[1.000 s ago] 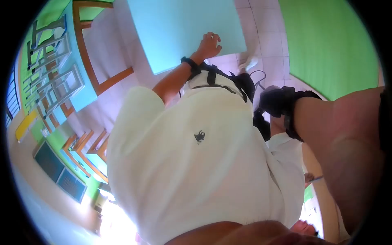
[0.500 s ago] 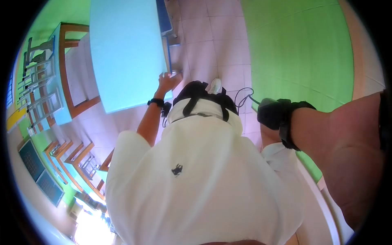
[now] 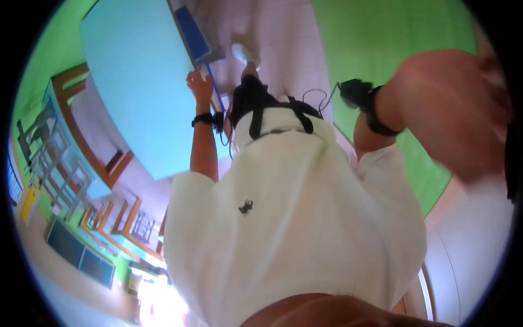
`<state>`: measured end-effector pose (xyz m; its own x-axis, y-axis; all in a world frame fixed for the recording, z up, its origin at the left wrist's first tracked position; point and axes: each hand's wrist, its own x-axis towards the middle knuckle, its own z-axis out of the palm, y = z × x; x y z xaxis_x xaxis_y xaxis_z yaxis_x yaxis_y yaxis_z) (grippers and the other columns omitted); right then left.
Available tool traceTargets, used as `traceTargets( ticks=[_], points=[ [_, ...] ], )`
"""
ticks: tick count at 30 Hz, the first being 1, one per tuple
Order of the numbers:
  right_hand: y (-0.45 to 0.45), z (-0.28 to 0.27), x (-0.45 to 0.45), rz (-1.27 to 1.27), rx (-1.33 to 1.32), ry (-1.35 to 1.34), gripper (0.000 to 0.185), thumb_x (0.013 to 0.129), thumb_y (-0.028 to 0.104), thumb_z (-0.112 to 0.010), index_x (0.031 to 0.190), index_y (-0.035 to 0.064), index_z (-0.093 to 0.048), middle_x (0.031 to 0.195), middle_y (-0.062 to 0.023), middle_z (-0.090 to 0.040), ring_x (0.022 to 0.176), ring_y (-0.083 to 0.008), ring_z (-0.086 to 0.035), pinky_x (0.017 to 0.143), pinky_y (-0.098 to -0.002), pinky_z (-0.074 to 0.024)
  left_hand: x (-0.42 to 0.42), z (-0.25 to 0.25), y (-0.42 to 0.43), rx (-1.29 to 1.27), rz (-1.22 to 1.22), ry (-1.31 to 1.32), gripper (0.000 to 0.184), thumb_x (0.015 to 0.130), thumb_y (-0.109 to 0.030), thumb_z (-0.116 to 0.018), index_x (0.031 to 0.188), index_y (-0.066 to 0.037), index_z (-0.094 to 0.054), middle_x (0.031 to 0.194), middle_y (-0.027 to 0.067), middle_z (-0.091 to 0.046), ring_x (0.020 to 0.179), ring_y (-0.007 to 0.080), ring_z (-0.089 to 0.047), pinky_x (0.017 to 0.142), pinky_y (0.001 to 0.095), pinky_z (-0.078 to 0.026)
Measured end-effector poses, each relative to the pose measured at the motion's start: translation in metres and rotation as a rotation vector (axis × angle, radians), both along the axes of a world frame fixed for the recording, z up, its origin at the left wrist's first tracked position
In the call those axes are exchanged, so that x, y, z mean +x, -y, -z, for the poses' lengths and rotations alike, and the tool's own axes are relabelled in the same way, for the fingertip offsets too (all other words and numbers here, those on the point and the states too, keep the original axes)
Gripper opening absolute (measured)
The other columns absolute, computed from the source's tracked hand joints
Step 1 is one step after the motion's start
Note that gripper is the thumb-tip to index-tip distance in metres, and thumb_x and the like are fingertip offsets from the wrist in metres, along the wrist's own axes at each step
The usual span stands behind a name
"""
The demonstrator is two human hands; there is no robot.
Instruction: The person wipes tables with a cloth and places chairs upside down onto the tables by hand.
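My left hand point(image 3: 200, 87) is over the edge of the pale blue table point(image 3: 136, 82), its fingers loosely bent and apart with nothing in them. Whether it touches the edge, I cannot tell. A black strap with a small box point(image 3: 210, 120) circles that wrist. Big and blurred, my right hand point(image 3: 447, 103) is raised close to the camera at the right side. Its fingers are smeared and partly cut off. Another black wrist device point(image 3: 362, 95) with a thin cable is on the right wrist.
A dark blue chair seat point(image 3: 192, 34) sits beside the table over pink floor tiles point(image 3: 291, 49). The green wall panel point(image 3: 376, 38) runs along the right. Wooden-framed desks point(image 3: 125, 218), grey metal chair frames point(image 3: 46, 158) and dark boards point(image 3: 79, 256) are at the left.
The view has turned, and the table now appears slanted. A foot in a white shoe has stepped forward on the left. My right hand has risen and is more blurred.
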<state>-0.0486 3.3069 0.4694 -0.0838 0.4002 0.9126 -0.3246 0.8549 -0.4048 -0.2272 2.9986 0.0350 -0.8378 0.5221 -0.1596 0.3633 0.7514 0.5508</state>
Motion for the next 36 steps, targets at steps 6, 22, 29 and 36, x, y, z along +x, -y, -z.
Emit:
traceTargets(
  ticks=[6, 22, 29, 36],
  points=[
    [0.006, 0.247, -0.085, -0.064, -0.589, 0.765, 0.012, 0.084, 0.012, -0.063, 0.093, 0.0057, -0.060, 0.086, -0.0030, -0.060, 0.082, -0.0124, -0.054, 0.076, -0.0282, -0.0438, -0.068, -0.030, -0.027, -0.022, -0.143, -0.210, 0.050, 0.087, -0.021, -0.056, 0.133, -0.005, -0.043, 0.144, 0.0220, -0.031, 0.135, 0.0399, -0.026, 0.108, 0.0558, -0.022],
    [0.106, 0.690, -0.347, -0.630, -1.341, 1.661, 0.087, 0.069, 0.049, -0.078, 0.127, -0.0081, -0.046, 0.125, -0.0238, -0.055, 0.112, -0.0319, -0.056, 0.092, -0.0361, -0.0472, -0.128, 0.003, -0.084, -0.394, -0.174, -0.266, 0.067, 0.086, -0.012, -0.056, 0.146, -0.012, -0.026, 0.151, 0.0173, -0.024, 0.142, 0.0362, -0.016, 0.112, 0.0577, -0.011],
    [0.123, 0.712, -0.350, -0.952, -1.737, 1.390, 0.052, 0.082, 0.029, -0.072, 0.121, -0.0017, -0.055, 0.119, -0.0160, -0.060, 0.113, -0.0243, -0.055, 0.097, -0.0351, -0.0419, -0.107, 0.017, -0.071, -0.452, -0.153, -0.339, 0.065, 0.083, -0.008, -0.059, 0.142, -0.009, -0.031, 0.149, 0.0203, -0.027, 0.140, 0.0381, -0.021, 0.111, 0.0579, -0.015],
    [0.088, 0.650, -0.345, -0.883, -2.221, 1.298, 0.054, 0.080, 0.022, -0.074, 0.124, -0.0010, -0.053, 0.121, -0.0169, -0.059, 0.115, -0.0293, -0.054, 0.098, -0.0417, -0.0419, -0.102, 0.012, -0.063, -0.471, -0.153, -0.301, 0.067, 0.082, -0.005, -0.059, 0.141, -0.009, -0.030, 0.147, 0.0203, -0.029, 0.138, 0.0397, -0.025, 0.110, 0.0593, -0.017]
  ],
)
